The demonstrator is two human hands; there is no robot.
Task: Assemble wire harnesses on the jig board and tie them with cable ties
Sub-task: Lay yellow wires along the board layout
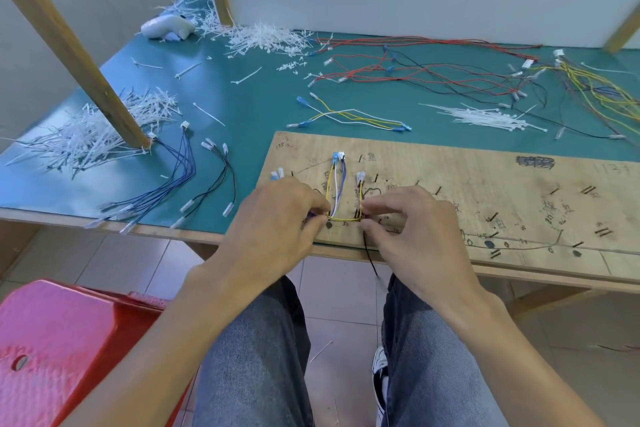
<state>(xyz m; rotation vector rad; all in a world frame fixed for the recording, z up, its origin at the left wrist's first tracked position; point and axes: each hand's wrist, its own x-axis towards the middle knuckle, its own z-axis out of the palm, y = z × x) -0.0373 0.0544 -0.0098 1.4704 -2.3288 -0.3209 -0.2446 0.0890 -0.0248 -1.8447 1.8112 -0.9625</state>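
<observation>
Nearest: knees in jeans (256, 357), one shoe (381, 367) on the tiled floor, red stool (52, 350) at lower left.

Left hand (277, 215) and right hand (415, 218) are both at the near edge of the jig board (485, 198), palms down, fingers curled. Each pinches the harness (344, 219) between thumb and forefinger, one at each lower corner. A short yellow run lies stretched between the two pinch points. A black wire (370, 253) drops off the board edge under the right hand and hangs between the knees.

The harness sits at the board's left end. Yellow, white and purple wires run up from the left pinch to blue and white connectors (337, 157). A yellow leg goes up from the right pinch to another connector pair (360, 177). More connectors (277, 174) lie just beyond the left hand's knuckles. Black pegs (554, 190) and handwritten marks cover the rest of the board.

The board lies on a green tabletop (249, 104). Left of it: blue wires (180, 166) and black leads (225, 177), ends over the tabletop's near edge. Just behind the board: a loose yellow/white wire set (349, 116); to its right, a bundle of white ties (491, 118). A tie heap (90, 135) lies around the foot of a wooden post (69, 45) at far left.

Further back: red/black wires (433, 69), yellow wires (599, 90) at far right, a second tie heap (266, 38), and a white tool (166, 28) beside it near the back wall.
</observation>
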